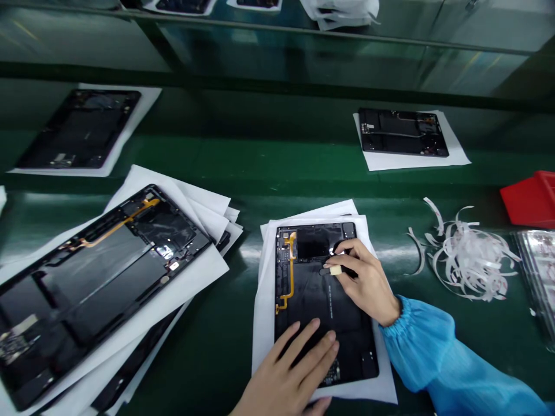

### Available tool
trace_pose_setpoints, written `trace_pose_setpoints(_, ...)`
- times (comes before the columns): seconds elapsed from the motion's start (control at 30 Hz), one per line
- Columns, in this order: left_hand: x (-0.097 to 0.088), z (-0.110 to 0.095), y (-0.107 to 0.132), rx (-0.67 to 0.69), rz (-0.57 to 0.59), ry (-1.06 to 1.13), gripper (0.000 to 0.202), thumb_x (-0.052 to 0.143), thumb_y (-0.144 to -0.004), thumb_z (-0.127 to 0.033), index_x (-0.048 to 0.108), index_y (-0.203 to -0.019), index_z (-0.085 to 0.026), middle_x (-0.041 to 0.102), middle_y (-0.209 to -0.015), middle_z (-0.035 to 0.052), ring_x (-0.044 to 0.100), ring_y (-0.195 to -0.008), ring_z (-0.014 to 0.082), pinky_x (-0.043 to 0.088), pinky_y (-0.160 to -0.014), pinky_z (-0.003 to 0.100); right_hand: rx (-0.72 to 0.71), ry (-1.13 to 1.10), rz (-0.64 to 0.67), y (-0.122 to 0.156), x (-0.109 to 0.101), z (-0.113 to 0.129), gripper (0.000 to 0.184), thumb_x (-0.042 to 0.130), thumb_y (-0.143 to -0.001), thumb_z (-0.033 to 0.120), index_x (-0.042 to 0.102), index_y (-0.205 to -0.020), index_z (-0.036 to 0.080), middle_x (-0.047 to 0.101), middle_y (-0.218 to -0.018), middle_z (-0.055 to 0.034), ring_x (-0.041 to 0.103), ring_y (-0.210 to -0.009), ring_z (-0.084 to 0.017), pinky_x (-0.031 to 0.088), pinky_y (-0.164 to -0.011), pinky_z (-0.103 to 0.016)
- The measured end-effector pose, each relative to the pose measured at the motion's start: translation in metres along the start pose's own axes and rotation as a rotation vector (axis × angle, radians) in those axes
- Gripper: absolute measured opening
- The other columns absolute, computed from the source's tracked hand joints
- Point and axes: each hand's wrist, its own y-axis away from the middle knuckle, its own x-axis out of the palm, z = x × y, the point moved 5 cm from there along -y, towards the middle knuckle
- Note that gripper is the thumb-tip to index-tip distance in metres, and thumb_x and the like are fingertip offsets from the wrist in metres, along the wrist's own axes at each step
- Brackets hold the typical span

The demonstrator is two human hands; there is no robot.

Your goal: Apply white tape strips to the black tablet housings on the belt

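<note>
Left hand (pixel 297 367): flat, fingers spread, gripping nothing, at the black panel's 7 o'clock.
Black panel (pixel 307 297): lies on white sheets (pixel 264 341), directly before the person.
Right hand (pixel 364 280): closed in a pinch on a small cream piece (pixel 335 270), at the panel's 1 o'clock.
Work on panel: apparently fine handling of that piece, the left hand steadying.
Next touch: likely calls for a light, exact pinch and a still panel.
Larger panel (pixel 108 271): on sheets, 9 o'clock.
Curled strips (pixel 474 260): heaped, 3 o'clock.
Farther panel (pixel 390 124): 1 o'clock.
</note>
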Motion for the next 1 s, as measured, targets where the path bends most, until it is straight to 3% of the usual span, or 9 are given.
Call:
trace_pose_setpoints(0.17, -0.003, 0.006, -0.002, 0.021, 0.005, -0.088, 0.08, 0.044, -0.083, -0.078, 0.058, -0.136, -0.019, 0.058, -0.137, 0.0088, 0.045, -0.128, 0.0309, 0.023, -0.114, 0.041, 0.041, -0.031, -0.032, -0.001, 0.0, -0.003, 0.037, 0.055, -0.082, 0.003, 0.064, -0.111, 0.023, 0.057, -0.109, -0.0054, 0.06, -0.089, -0.017, 0.053, -0.083, -0.031)
trace_pose_setpoints(0.23, -0.004, 0.012, -0.005, -0.046, -0.006, -0.115, 0.095, 0.038, -0.076, -0.087, 0.052, -0.142, -0.021, 0.055, -0.138, 0.0135, 0.042, -0.13, 0.0354, 0.017, -0.114, 0.046, 0.085, -0.084, -0.109, -0.002, -0.004, -0.006, 0.037, 0.057, -0.083, 0.006, 0.062, -0.115, 0.024, 0.058, -0.106, -0.0041, 0.059, -0.082, -0.016, 0.053, -0.079, -0.031)
trace_pose_setpoints(0.33, -0.006, 0.021, -0.014, -0.086, 0.013, -0.128, 0.1, 0.037, -0.072, -0.09, 0.043, -0.148, -0.026, 0.048, -0.144, 0.0155, 0.038, -0.133, 0.039, 0.014, -0.113, 0.048, 0.165, -0.196, -0.27, -0.002, -0.013, -0.01, 0.02, 0.061, -0.088, 0.015, 0.065, -0.105, 0.024, 0.057, -0.092, -0.0005, 0.05, -0.063, -0.011, 0.049, -0.066, -0.027)
trace_pose_setpoints(0.43, -0.009, 0.035, -0.029, -0.117, 0.025, -0.148, 0.094, 0.041, -0.076, -0.086, 0.041, -0.149, -0.027, 0.043, -0.147, 0.0175, 0.035, -0.136, 0.0411, 0.016, -0.111, 0.05, 0.22, -0.258, -0.349, -0.001, -0.019, -0.012, 0.006, 0.061, -0.091, 0.021, 0.066, -0.094, 0.022, 0.056, -0.086, 0.0006, 0.048, -0.06, -0.01, 0.043, -0.058, -0.025)
trace_pose_setpoints(0.57, -0.009, 0.057, -0.052, -0.219, 0.021, -0.157, 0.077, 0.05, -0.086, -0.071, 0.041, -0.148, -0.028, 0.034, -0.152, 0.0198, 0.029, -0.14, 0.0429, 0.02, -0.11, 0.054, 0.208, -0.27, -0.335, -0.001, -0.019, -0.009, 0.007, 0.06, -0.092, 0.021, 0.066, -0.09, 0.021, 0.057, -0.083, 0.0008, 0.049, -0.062, -0.011, 0.041, -0.058, -0.025)
trace_pose_setpoints(0.73, -0.009, 0.071, -0.066, -0.333, 0.017, 0.011, 0.049, 0.048, -0.098, -0.043, 0.042, -0.145, -0.03, 0.03, -0.156, 0.0134, 0.024, -0.144, 0.0378, 0.023, -0.113, 0.055, 0.161, -0.195, -0.292, -0.005, -0.022, -0.002, 0.008, 0.057, -0.093, 0.02, 0.065, -0.09, 0.021, 0.058, -0.08, 0.0007, 0.05, -0.061, -0.012, 0.042, -0.058, -0.025)
trace_pose_setpoints(0.8, -0.017, 0.079, -0.058, -0.414, -0.052, 0.118, 0.041, 0.044, -0.1, -0.033, 0.045, -0.14, -0.026, 0.031, -0.154, 0.0129, 0.025, -0.144, 0.034, 0.027, -0.113, 0.051, 0.13, -0.104, -0.224, -0.003, -0.029, 0.002, 0.009, 0.055, -0.093, 0.019, 0.064, -0.091, 0.021, 0.061, -0.081, -0.0004, 0.055, -0.066, -0.014, 0.045, -0.062, -0.026)
trace_pose_setpoints(0.9, -0.034, 0.095, -0.024, -0.655, -0.241, 0.162, 0.027, 0.045, -0.099, -0.033, 0.051, -0.122, -0.02, 0.045, -0.139, 0.0155, 0.039, -0.135, 0.0321, 0.036, -0.107, 0.05, 0.15, 0.097, -0.08, 0.014, -0.042, 0.003, 0.012, 0.051, -0.093, 0.019, 0.063, -0.097, 0.021, 0.067, -0.089, -0.0031, 0.065, -0.079, -0.018, 0.048, -0.069, -0.028)
trace_pose_setpoints(1.0, -0.034, 0.095, 0.017, -0.833, -0.192, 0.047, 0.024, 0.045, -0.097, -0.041, 0.056, -0.105, -0.02, 0.051, -0.122, 0.0155, 0.049, -0.118, 0.0366, 0.041, -0.094, 0.057, 0.231, 0.253, -0.005, 0.044, -0.051, -0.003, 0.013, 0.049, -0.093, 0.023, 0.06, -0.099, 0.023, 0.07, -0.093, -0.0033, 0.068, -0.077, -0.02, 0.049, -0.063, -0.029)
